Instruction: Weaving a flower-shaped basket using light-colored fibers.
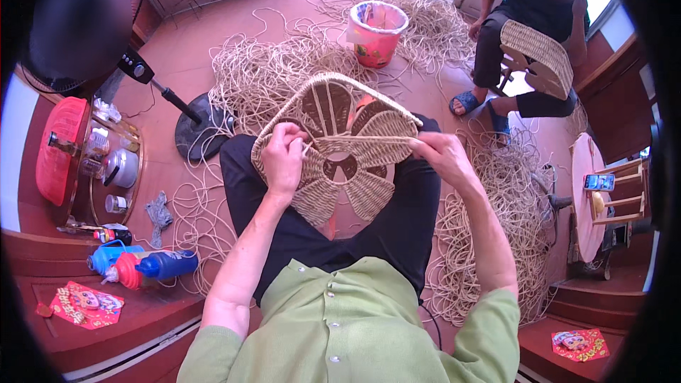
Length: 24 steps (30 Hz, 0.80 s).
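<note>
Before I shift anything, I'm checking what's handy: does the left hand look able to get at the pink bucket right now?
Probably not without leaning forward: the left hand is busy at the woven piece, which lies between it and the pink bucket standing farther ahead.

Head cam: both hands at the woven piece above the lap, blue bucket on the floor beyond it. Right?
No: the bucket is pinkish-red, not blue, per the head view. Rest stands: left hand and right hand at the woven piece.
</note>
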Available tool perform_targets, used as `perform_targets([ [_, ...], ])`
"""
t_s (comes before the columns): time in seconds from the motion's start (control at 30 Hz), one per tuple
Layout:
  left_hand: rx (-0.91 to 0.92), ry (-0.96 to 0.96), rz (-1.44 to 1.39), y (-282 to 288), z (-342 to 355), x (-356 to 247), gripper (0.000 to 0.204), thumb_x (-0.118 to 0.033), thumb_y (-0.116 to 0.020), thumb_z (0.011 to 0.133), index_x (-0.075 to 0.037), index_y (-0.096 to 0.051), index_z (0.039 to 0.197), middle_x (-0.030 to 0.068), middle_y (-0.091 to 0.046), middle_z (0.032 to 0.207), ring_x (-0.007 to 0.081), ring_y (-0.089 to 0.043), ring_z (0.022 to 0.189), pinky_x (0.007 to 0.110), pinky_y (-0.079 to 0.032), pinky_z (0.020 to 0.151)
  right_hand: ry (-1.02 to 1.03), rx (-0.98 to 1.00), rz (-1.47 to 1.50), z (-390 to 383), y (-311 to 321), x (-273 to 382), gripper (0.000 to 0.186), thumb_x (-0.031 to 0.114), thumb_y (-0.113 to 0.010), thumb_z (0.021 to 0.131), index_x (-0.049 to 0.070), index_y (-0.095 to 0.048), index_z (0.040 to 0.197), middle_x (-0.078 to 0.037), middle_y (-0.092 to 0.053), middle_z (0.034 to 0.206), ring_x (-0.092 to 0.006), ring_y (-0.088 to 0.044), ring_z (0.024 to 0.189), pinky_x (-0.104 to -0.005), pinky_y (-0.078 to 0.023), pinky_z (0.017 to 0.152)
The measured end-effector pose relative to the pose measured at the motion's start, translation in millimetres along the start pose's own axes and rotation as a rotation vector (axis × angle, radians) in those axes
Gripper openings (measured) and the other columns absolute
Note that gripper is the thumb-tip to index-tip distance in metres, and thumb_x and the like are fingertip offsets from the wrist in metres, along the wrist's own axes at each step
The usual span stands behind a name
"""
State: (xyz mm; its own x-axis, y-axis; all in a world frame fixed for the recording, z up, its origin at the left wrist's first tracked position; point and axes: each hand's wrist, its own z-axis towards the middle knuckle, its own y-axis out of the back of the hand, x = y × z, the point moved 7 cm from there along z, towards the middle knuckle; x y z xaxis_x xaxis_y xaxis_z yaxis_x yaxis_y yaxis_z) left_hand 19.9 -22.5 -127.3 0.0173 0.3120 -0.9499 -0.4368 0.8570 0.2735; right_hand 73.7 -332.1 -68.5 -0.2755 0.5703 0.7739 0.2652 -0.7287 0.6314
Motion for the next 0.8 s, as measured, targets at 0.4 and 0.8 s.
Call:
perform_targets([
  [0.4,0.017,-0.667,0.481,-60,-17,-27,0.023,-0.009,-0.073,0.075,-0.008,-0.07,0.098,0.0048,-0.063,0.095,0.0234,-0.059,0.096,0.038,-0.045,0.084,-0.37,-1.144,0.199,-259,415,-183,0.028,0.035,-0.054,0.1,0.016,-0.053,0.079,0.008,-0.037,0.064,-0.0034,-0.031,0.053,-0.0222,-0.022,0.046],
  [0.8,-0.101,-0.701,0.61,-42,-15,-20,0.018,-0.006,-0.075,0.075,-0.007,-0.069,0.092,0.0064,-0.061,0.104,0.0243,-0.063,0.083,0.039,-0.051,0.074,0.22,-0.064,-0.568,21,20,69,0.046,0.022,-0.074,0.078,0.01,-0.06,0.121,-0.018,-0.064,0.115,-0.0316,-0.068,0.093,-0.043,-0.054,0.082],
])
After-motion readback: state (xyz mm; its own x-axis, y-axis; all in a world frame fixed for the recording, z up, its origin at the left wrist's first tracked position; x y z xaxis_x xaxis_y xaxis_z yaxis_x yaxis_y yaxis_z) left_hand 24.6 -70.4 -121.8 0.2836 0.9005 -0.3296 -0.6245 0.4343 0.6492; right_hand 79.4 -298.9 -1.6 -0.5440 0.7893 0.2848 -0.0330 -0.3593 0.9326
